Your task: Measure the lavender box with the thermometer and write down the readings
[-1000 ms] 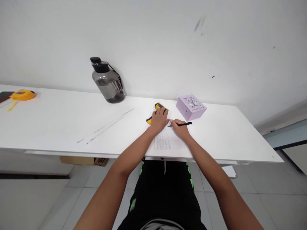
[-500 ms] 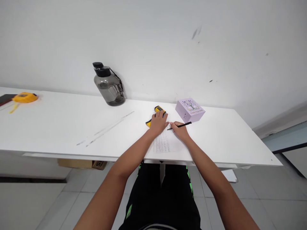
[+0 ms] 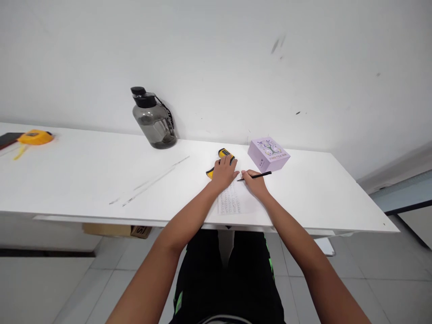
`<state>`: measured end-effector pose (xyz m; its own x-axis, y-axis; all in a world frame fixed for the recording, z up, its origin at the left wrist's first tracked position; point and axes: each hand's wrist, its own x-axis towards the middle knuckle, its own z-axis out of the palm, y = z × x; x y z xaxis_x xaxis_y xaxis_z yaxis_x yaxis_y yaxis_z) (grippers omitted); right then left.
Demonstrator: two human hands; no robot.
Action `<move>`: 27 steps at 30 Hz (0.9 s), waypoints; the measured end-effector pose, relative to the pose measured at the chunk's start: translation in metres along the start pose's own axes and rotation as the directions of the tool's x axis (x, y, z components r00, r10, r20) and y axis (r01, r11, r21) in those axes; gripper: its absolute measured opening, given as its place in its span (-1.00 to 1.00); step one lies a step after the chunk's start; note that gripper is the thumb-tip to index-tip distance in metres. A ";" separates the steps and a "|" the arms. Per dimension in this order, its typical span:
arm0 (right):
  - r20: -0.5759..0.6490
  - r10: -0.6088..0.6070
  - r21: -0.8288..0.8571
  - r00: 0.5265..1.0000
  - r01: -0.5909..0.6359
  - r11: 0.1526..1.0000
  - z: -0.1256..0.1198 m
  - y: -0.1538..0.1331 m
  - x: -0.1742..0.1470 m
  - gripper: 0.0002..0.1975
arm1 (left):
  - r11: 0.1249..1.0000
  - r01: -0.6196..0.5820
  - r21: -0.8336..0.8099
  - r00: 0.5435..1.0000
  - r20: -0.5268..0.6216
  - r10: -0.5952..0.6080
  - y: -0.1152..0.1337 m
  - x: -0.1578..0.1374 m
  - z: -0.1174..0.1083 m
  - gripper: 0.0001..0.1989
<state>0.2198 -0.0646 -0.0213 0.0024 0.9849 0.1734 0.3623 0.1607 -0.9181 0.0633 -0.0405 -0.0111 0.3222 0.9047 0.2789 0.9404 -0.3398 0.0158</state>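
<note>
My right hand [image 3: 253,182] pinches a black pen [image 3: 261,175]. The pen slants, its tip down at the upper part of a sheet of paper [image 3: 248,204] covered in rows of handwriting. Whether the tip touches the sheet is too small to tell. My left hand [image 3: 224,173] lies flat with its fingers spread over a yellow and black device [image 3: 223,152], shaped like an infrared thermometer gun, and over the paper's top left. Fingers and palm hide the middle of the device. Just behind my right hand sits a lilac printed box [image 3: 269,154].
Against the wall, a grey see-through water bottle [image 3: 155,123] with a black lid stands on the white table [image 3: 84,175]. A yellow tape measure [image 3: 36,137] and a dark flat object [image 3: 9,140] lie far left. Beneath the table is a cardboard box [image 3: 108,230].
The view has shifted very slightly. The pen tip and my right hand are a touch further right; my left hand stays over the yellow and black device.
</note>
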 end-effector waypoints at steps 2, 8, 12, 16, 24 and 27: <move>0.023 0.005 -0.003 1.000 -0.005 1.000 -0.001 0.001 0.000 -0.63 | 1.000 -0.005 0.005 1.000 -0.006 0.005 0.000 0.000 0.001 -0.46; 0.013 0.015 -0.014 1.000 -0.015 1.000 -0.002 0.000 0.000 -0.63 | 1.000 -0.007 -0.006 1.000 -0.011 0.007 -0.001 0.001 0.004 -0.48; 0.021 0.008 -0.025 1.000 -0.007 1.000 -0.001 -0.001 0.000 -0.62 | 1.000 -0.003 -0.017 1.000 -0.003 0.003 -0.002 0.001 0.003 -0.51; -0.002 0.003 -0.012 1.000 -0.003 1.000 -0.001 -0.002 -0.002 -0.62 | 0.999 0.002 -0.035 1.000 0.012 -0.001 -0.001 0.000 -0.002 -0.52; -0.019 -0.001 -0.025 1.000 0.001 1.000 -0.002 -0.001 -0.002 -0.62 | 1.000 0.002 -0.030 1.000 0.013 -0.001 0.001 0.000 -0.003 -0.51; -0.018 0.006 -0.028 1.000 -0.006 1.000 -0.002 0.000 -0.001 -0.62 | 1.000 0.001 -0.027 1.000 0.014 -0.001 0.001 0.000 -0.003 -0.50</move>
<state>0.2215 -0.0662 -0.0205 0.0214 0.9845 0.1744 0.3886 0.1525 -0.9087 0.0637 -0.0414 -0.0085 0.3227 0.9084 0.2658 0.9375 -0.3453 0.0421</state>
